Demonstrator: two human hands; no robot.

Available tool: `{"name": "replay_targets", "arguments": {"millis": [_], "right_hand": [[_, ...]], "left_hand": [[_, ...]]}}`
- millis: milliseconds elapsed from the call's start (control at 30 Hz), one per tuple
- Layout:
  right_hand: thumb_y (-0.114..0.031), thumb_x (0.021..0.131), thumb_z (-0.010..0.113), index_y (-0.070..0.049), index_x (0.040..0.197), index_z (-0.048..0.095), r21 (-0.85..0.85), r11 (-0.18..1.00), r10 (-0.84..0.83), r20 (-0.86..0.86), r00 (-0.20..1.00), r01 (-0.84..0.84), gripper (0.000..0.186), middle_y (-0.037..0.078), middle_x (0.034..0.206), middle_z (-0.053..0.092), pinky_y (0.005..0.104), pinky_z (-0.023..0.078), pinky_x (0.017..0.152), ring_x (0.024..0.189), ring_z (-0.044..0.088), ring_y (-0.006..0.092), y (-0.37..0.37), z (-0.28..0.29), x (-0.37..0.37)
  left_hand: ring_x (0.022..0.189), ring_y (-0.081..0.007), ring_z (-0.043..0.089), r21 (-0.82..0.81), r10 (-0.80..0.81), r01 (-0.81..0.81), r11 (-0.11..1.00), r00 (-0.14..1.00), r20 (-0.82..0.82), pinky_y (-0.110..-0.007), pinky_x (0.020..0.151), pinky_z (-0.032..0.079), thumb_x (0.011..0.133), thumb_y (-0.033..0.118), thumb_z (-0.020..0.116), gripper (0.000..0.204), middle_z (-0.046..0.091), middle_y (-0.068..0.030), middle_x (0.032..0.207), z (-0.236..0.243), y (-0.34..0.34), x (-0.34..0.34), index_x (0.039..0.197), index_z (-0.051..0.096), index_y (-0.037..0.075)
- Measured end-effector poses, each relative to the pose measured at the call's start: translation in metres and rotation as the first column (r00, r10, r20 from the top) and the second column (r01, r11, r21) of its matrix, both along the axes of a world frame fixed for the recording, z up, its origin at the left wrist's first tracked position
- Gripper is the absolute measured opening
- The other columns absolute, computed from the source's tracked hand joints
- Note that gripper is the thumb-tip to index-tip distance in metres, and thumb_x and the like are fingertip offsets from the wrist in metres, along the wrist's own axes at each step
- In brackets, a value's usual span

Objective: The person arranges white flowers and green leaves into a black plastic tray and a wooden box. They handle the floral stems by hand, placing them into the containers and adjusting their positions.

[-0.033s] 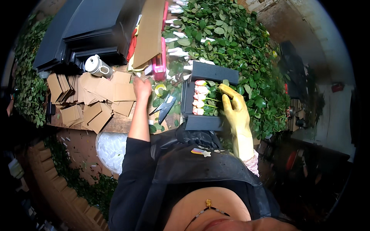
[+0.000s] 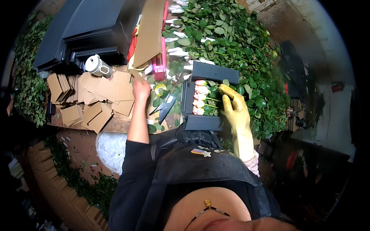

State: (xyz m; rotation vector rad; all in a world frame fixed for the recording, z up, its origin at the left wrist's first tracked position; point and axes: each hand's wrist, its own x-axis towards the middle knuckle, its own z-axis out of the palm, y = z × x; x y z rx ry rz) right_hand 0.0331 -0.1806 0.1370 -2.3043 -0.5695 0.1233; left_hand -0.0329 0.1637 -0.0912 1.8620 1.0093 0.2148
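Observation:
My bare left hand [image 2: 141,89] is closed on a small brown cardboard piece [image 2: 135,74], which sticks up past the fingers. My right hand [image 2: 236,106], in a yellow rubber glove, lies over leafy stems, its fingers and thumb apart. Beside it, several pink-and-white roses [image 2: 199,97] lie in a column on dark corrugated board [image 2: 187,100], heads to the left. Upright dark flaps stand at the far end [image 2: 215,72] and near end [image 2: 203,123]. Between my hands are dark-handled shears [image 2: 166,109] and a yellowish tape roll [image 2: 160,90].
Loose cardboard pieces [image 2: 96,90] spread over the table at left, near a white lidded cup [image 2: 97,66] and stacked black sheets [image 2: 92,27]. A pink stapler-like tool [image 2: 158,65] stands at centre. Leafy rose stems [image 2: 231,38] heap up at right. A white tub [image 2: 111,150] sits below the table's edge.
My left hand has shifted slightly left, and a cardboard piece now shows raised in its fingers. My right hand has barely moved; the roses stay in place.

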Motion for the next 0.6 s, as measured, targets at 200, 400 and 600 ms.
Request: {"name": "replay_targets", "arguments": {"millis": [200, 400, 600], "right_hand": [[-0.012, 0.102, 0.062, -0.009, 0.138, 0.059, 0.244, 0.95, -0.048, -0.505, 0.862, 0.196, 0.037, 0.01, 0.131, 0.066, 0.0243, 0.053, 0.085, 0.095, 0.066, 0.0091, 0.002, 0.016, -0.02], [-0.022, 0.099, 0.068, -0.002, 0.133, 0.058, 0.358, 0.933, 0.283, -0.81, 0.513, 0.05, 0.04, 0.009, 0.112, 0.072, 0.0239, 0.051, 0.066, 0.074, 0.065, 0.0101, 0.008, 0.016, -0.014], [-0.028, 0.104, 0.062, -0.001, 0.122, 0.065, 0.273, 0.948, 0.138, -0.816, 0.561, 0.164, 0.033, 0.011, 0.104, 0.076, 0.0192, 0.048, 0.054, 0.061, 0.064, 0.0078, -0.016, 0.023, 0.019]], "left_hand": [[0.114, -0.0183, 0.058, -0.19, 0.186, -0.099, 0.977, 0.833, 0.522, -0.029, 0.094, 0.05, 0.103, 0.005, 0.04, 0.048, 0.055, -0.0137, 0.134, 0.093, -0.055, -0.079, 0.15, 0.029, 0.001], [0.13, -0.0409, 0.041, 0.014, -0.389, 0.416, 0.909, 0.836, 0.387, -0.047, 0.116, 0.032, 0.086, -0.006, 0.042, 0.074, 0.032, -0.0287, 0.146, 0.177, -0.168, -0.063, 0.156, 0.017, -0.007], [0.129, -0.0423, 0.038, 0.022, -0.421, 0.456, 0.89, 0.802, 0.424, -0.045, 0.116, 0.03, 0.089, -0.004, 0.044, 0.074, 0.037, -0.0282, 0.139, 0.171, -0.181, -0.055, 0.157, 0.016, -0.005]]}}
